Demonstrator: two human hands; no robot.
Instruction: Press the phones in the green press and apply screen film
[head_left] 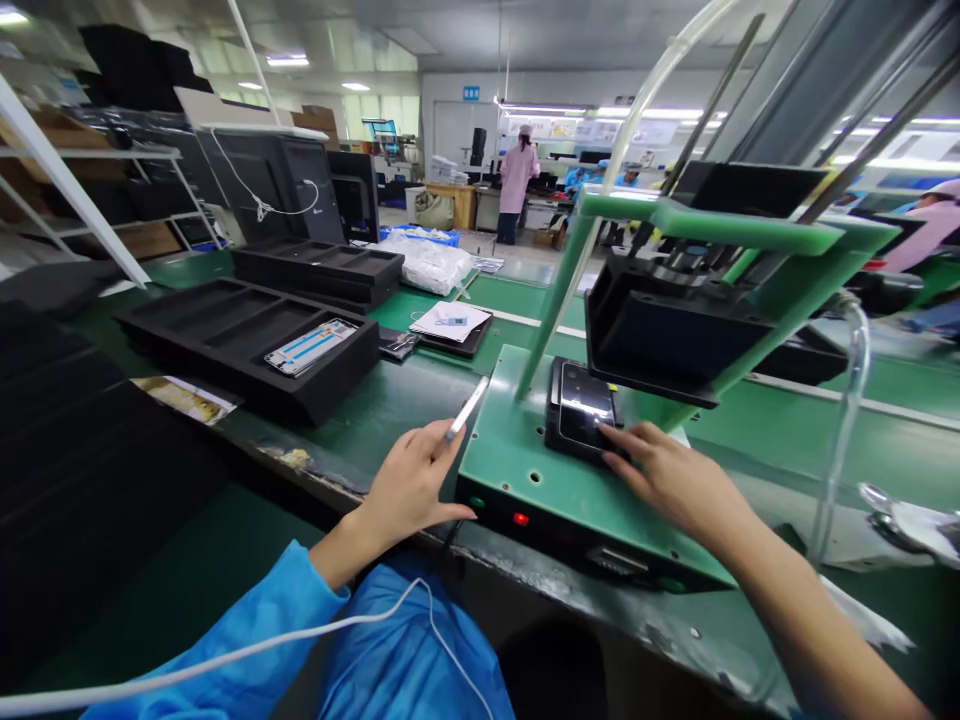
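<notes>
My left hand (411,475) holds a slim white pen-like tool (469,405) with a bluish lower end, pinched beside the index finger; the thumb sticks out toward the machine's front. My right hand (660,468) reaches in from the right, and its fingertips touch the lower right corner of a dark smartphone (585,402). Index finger and thumb are apart there; the other fingers are partly hidden. Screen up, the smartphone lies in a black holder (553,432) on the green base of a press (499,455). Above it hangs the press's black plate (660,330), raised clear of the smartphone.
On the left stand black foam trays (300,400), one holding a phone part (311,346) with blue strips. White papers (450,320) and a plastic bag (431,262) lie behind. A white cable (300,635) crosses my lap. Clear tubing (844,430) hangs right. Co-workers are farther back.
</notes>
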